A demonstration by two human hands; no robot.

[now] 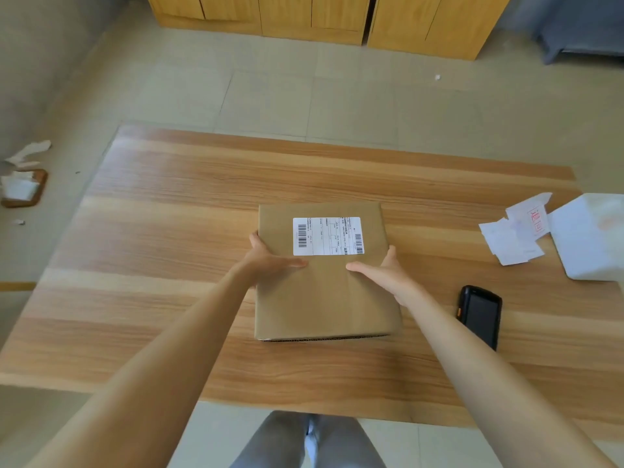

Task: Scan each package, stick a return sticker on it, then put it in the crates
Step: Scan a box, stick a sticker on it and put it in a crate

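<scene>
A flat brown cardboard package [324,298] lies in the middle of the wooden table [169,231], with a white barcode shipping label [327,236] on its far half. My left hand [273,261] rests on the package's left part, fingers straight across the top and thumb at the left edge. My right hand [381,271] lies flat on the right part, fingers straight and thumb at the right edge. A black handheld scanner [481,314] lies on the table to the right of the package. Return stickers [520,231], one with a red stamp, lie at the right.
A white box or bag [591,234] sits at the table's right edge beside the stickers. On the floor to the left lie paper scraps [30,152] and a small brown tray [23,189]. Wooden cabinets [320,15] stand at the back. No crate is in view.
</scene>
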